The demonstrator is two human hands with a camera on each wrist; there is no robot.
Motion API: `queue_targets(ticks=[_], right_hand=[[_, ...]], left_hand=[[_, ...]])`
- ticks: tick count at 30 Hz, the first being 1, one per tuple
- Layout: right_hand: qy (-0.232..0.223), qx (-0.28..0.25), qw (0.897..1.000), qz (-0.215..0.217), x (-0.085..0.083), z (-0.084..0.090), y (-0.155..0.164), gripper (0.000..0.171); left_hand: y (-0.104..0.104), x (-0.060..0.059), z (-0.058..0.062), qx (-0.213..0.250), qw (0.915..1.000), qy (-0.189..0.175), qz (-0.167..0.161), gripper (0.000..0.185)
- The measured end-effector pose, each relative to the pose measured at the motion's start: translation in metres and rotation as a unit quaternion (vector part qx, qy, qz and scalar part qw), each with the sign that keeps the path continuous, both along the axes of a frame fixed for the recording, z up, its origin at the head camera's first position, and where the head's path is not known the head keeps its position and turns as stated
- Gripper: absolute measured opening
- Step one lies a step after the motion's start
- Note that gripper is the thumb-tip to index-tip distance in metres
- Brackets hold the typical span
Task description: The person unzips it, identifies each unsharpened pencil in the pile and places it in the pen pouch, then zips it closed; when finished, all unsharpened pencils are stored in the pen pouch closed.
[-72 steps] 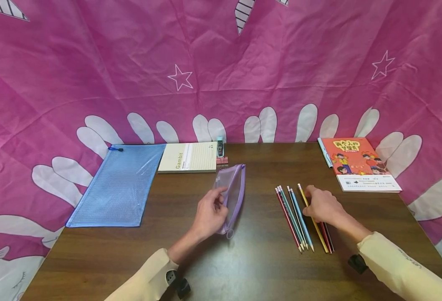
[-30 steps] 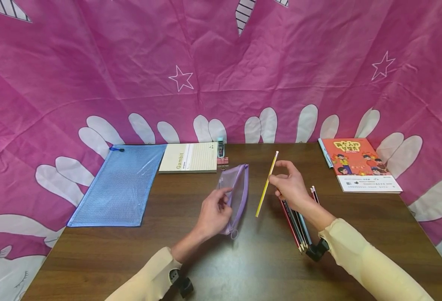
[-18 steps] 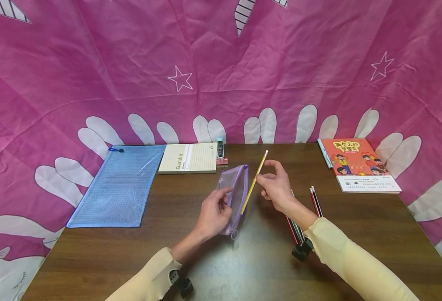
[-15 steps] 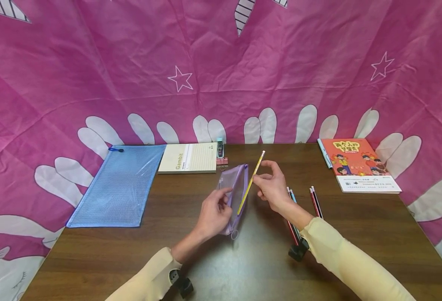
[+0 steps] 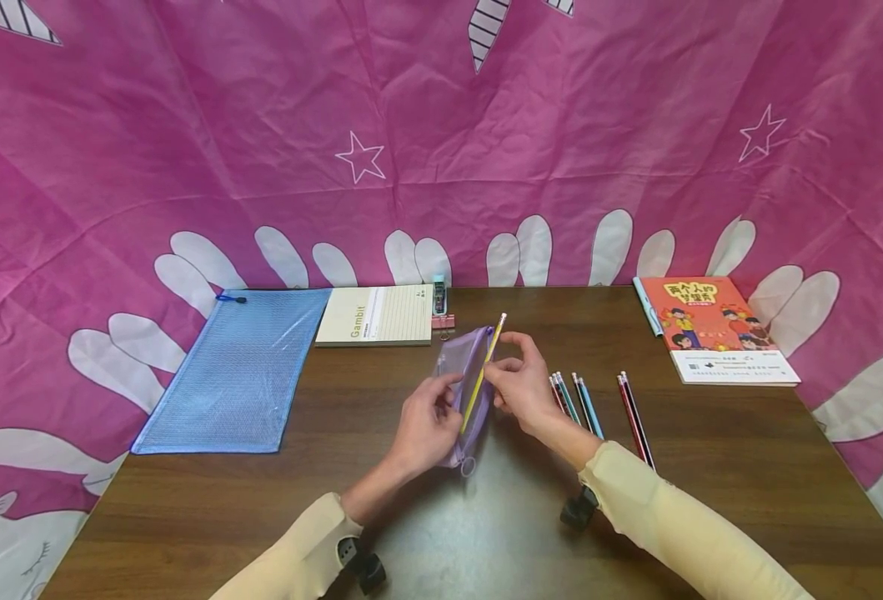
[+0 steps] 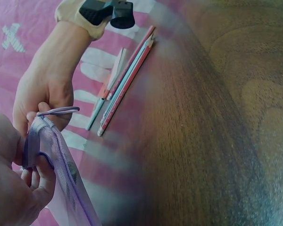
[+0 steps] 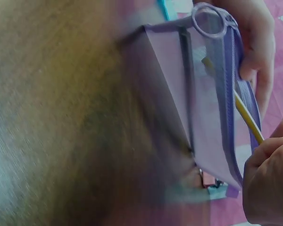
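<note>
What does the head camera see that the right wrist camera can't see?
Only the head view shows the blue mesh zip folder, the cream lined notepad, the orange picture book and the loose coloured pencils on the brown wooden table. Only the right wrist view shows the pouch's round zip ring close up. Both show the purple mesh pencil pouch, the yellow pencil, and both hands: left hand, right hand.

On the brown wooden desk (image 5: 711, 433) there are 2 mesh zip pouches: 1 small purple pouch (image 5: 469, 375) at centre, 1 large blue pouch (image 5: 238, 367) at left. 1 yellow pencil (image 5: 484, 367) stands in the purple pouch; about 6 coloured pencils (image 5: 599, 404) lie right of it. 1 cream notebook (image 5: 377, 315) and 1 orange picture book (image 5: 711, 325) lie far.
</note>
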State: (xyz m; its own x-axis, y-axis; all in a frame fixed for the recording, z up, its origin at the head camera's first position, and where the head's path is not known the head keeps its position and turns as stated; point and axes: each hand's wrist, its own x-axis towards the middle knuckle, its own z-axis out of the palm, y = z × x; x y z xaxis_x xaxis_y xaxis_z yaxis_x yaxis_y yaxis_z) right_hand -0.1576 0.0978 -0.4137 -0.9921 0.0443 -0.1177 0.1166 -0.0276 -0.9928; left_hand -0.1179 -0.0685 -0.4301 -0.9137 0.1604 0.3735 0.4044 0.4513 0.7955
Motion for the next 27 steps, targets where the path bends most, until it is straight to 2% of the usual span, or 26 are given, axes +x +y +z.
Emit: queue_targets(ticks=[8, 19, 23, 27], right_hand=[[-0.015, 0.03, 0.999, 0.027, 0.008, -0.005, -0.007, 0.057], [-0.018, 0.103, 0.994, 0.04, 0.011, 0.0, -0.016, 0.057], [0.001, 0.151, 0.987, 0.05, 0.01, 0.0, -0.014, 0.049], [0.013, 0.163, 0.985, 0.051, 0.008, 0.002, -0.008, 0.036]], left_hand=[[0.0, -0.001, 0.002, 0.004, 1.0, 0.003, -0.001, 0.053], [0.0, 0.0, 0.003, 0.008, 0.9999, -0.01, -0.005, 0.055], [0.0, 0.0, 0.003, 0.009, 0.9999, -0.008, -0.004, 0.055], [-0.001, 0.0, 0.003, 0.015, 0.9999, -0.004, 0.003, 0.055]])
